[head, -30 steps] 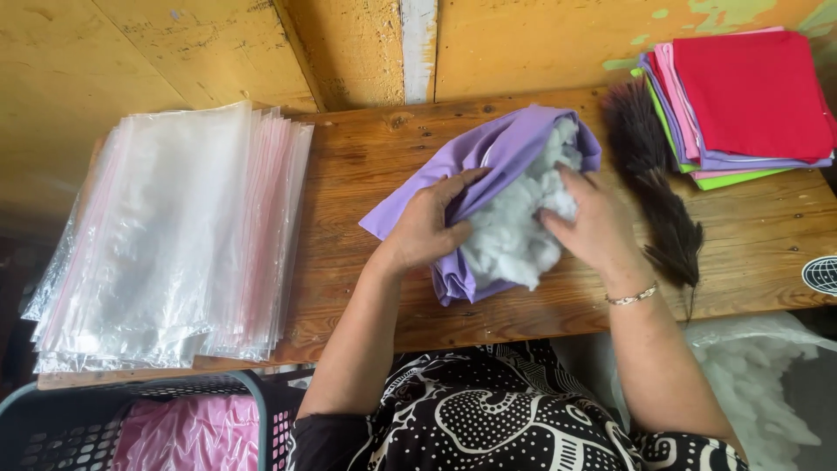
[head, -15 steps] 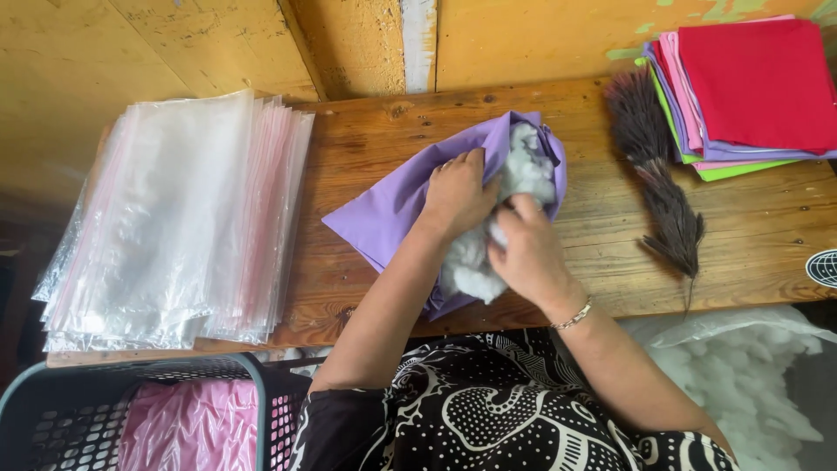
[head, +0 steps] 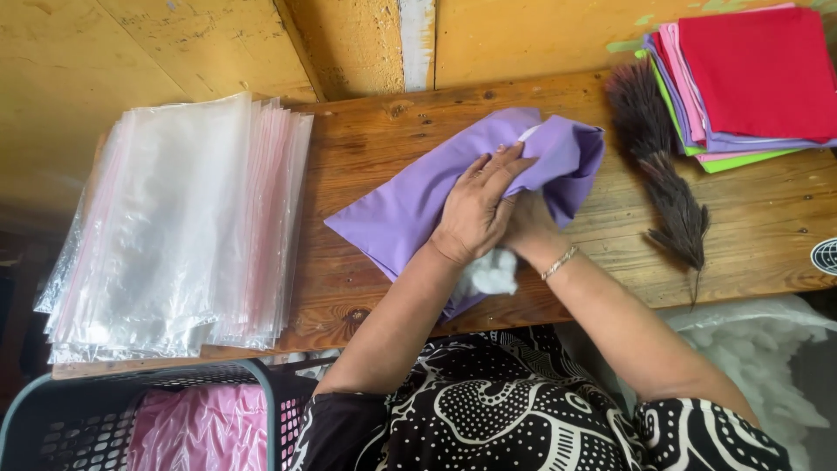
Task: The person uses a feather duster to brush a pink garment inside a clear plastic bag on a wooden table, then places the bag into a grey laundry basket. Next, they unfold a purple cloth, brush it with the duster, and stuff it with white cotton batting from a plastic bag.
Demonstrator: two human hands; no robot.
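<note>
- The left hand lies flat, fingers spread, pressing on the purple cloth cover in the middle of the wooden table.
- The right hand reaches into the cover's opening; its fingers are hidden, so its grip cannot be told.
- White stuffing pokes out at the cover's near edge, below the left wrist.
- A stack of clear plastic bags lies to the left.
- A dark feather brush and a pile of coloured cloths lie to the right.

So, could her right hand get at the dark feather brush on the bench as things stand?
Probably yes, once freed: the right hand is pushed into the purple cover with white stuffing, and the feather brush lies just beside it on bare wooden bench, nothing between.
</note>
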